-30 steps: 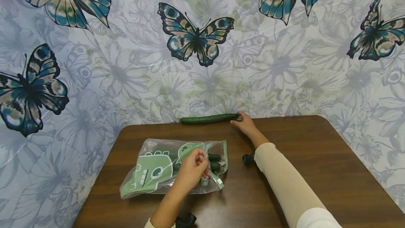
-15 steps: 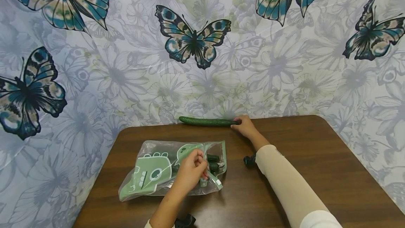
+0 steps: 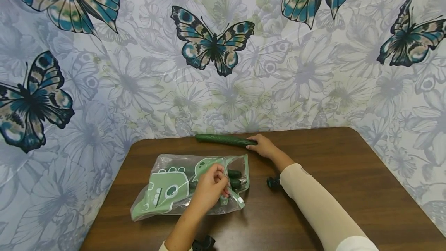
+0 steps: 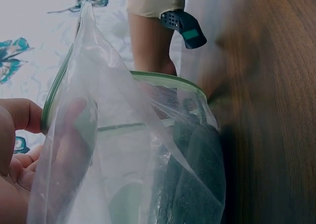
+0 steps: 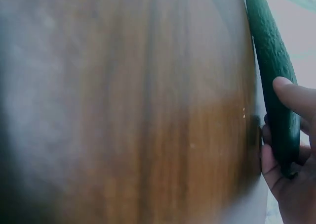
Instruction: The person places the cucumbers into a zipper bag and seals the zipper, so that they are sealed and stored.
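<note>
My right hand (image 3: 263,146) grips the right end of a long green cucumber (image 3: 223,139) near the table's back edge. In the right wrist view the thumb lies along the cucumber (image 5: 274,61) and the fingers curl beneath it. My left hand (image 3: 210,187) pinches the opening edge of a clear zip bag (image 3: 167,189) with a green cartoon print, lying on its side. The left wrist view shows the bag's mouth (image 4: 168,79) held apart, the thumb outside the green-edged rim. Inside it lie dark green cucumbers (image 4: 185,169), blurred by the plastic.
A brown wooden table (image 3: 331,173) carries everything, with a butterfly-print cloth (image 3: 299,80) hanging right behind its back edge. A dark band with a camera (image 3: 273,182) sits at the right wrist, and another dark device (image 3: 204,242) at the left.
My right hand has taken firmer hold of the cucumber's end and drawn it slightly left and toward me from the back edge. The left hand and the bag stay nearly still.
</note>
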The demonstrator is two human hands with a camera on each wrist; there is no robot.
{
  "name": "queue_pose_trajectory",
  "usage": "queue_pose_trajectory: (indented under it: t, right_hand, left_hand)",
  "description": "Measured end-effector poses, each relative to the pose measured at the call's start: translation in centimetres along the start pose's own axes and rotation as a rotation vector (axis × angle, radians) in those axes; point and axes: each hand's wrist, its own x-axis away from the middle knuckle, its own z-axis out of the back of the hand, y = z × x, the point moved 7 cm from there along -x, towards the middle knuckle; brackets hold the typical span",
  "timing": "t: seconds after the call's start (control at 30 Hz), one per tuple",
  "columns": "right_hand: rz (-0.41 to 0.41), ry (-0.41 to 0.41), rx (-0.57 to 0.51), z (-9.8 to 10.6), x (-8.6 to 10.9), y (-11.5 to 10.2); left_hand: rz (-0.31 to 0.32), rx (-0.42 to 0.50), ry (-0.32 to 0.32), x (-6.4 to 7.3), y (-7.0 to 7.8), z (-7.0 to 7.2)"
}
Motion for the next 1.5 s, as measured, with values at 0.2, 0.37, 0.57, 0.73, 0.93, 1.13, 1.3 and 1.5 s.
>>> queue_pose_trajectory:
  t: [0.2,0.37,0.57,0.73,0.93,1.13,1.3,1.5]
  right_hand:
    - [0.038,0.0,-0.01,-0.2,0.6,-0.5]
    - [0.042,0.026,-0.061,-0.2,1.4,-0.2]
    - [-0.014,0.03,-0.182,-0.1,3.1,0.6]
    - [-0.066,0.047,-0.254,0.5,4.8,1.3]
    - [-0.065,0.122,-0.269,2.0,7.5,1.6]
    - [-0.084,0.169,-0.256,3.3,11.2,1.4]
    - [-0.064,0.169,-0.271,4.4,14.0,1.2]
    - [-0.041,0.173,-0.249,5.5,17.5,1.7]
  left_hand:
    - [0.003,-0.001,0.007,-0.1,-0.2,0.1]
    - [0.004,-0.007,0.008,0.0,-0.3,0.1]
    - [0.007,0.005,0.007,0.0,-0.5,0.1]
    - [0.005,0.0,0.004,0.0,-0.4,0.1]
    - [0.004,0.004,0.005,0.0,-0.1,0.2]
    - [0.016,0.007,0.004,0.0,-0.2,0.3]
    - [0.006,0.005,0.009,-0.1,-0.2,0.3]
    - [0.001,-0.015,0.022,0.0,-0.2,0.4]
